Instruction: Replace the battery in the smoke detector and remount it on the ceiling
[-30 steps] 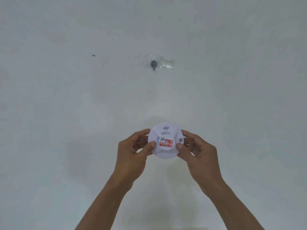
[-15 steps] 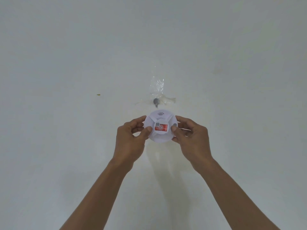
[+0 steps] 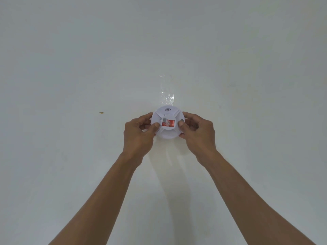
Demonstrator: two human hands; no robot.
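Ceiling [image 3: 70, 68]: plain white, marked by a small yellowish speck [image 3: 101, 113]; clear tape [image 3: 167, 96] is seen just above the detector.
Smoke detector [image 3: 167, 133]: held up against the ceiling, red label [image 3: 169, 123] facing the camera.
Left hand [image 3: 138, 134]: closed around the detector's left rim.
Right hand [image 3: 198, 132]: closed around its right rim.

Both bare forearms reach up and forward from the lower corners and converge toward the centre. The left hand [image 3: 138, 132] curls with its thumb pressed inward and its fingers [image 3: 146, 115] bent around behind. The right hand [image 3: 198, 132] mirrors it, thumb tip forward, fingers folded behind. Both hands are closed in a pinching grip, knuckles facing the camera, wrists slightly bent.
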